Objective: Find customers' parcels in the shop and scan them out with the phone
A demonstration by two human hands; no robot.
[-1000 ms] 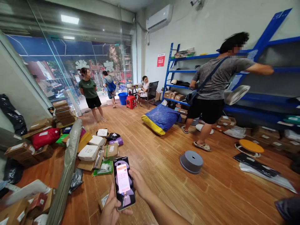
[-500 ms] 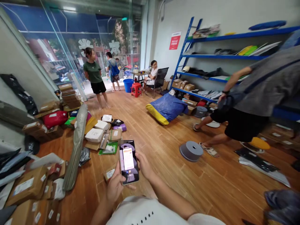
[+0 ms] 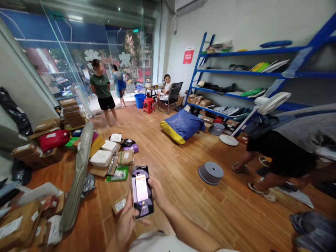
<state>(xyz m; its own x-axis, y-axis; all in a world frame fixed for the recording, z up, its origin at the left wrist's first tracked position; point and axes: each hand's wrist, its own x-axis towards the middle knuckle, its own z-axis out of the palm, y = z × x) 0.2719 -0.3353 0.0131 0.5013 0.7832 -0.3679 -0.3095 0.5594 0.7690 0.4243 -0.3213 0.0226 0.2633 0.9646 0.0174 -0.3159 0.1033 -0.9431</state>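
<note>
A smartphone (image 3: 142, 191) with a lit screen is held upright in front of my body, near the lower middle of the head view. My left hand (image 3: 127, 212) wraps its lower left side, thumb on the front edge and fingers behind. At the phone's right edge is my right hand (image 3: 157, 190), its fingers curled against the side and partly hidden behind it. Just beyond my left hand, a small labelled cardboard box (image 3: 119, 205) lies on the floor.
Parcels (image 3: 101, 158) and a long wrapped roll (image 3: 78, 178) lie left. A grey round stool (image 3: 211, 173), a blue-yellow sack (image 3: 181, 124) and blue shelving (image 3: 236, 72) stand right. One person (image 3: 283, 150) bends at right; another (image 3: 101, 85) stands by the glass.
The person at right has moved further right and bent down, uncovering a white fan. My view has shifted slightly; both hands stay on the smartphone.
</note>
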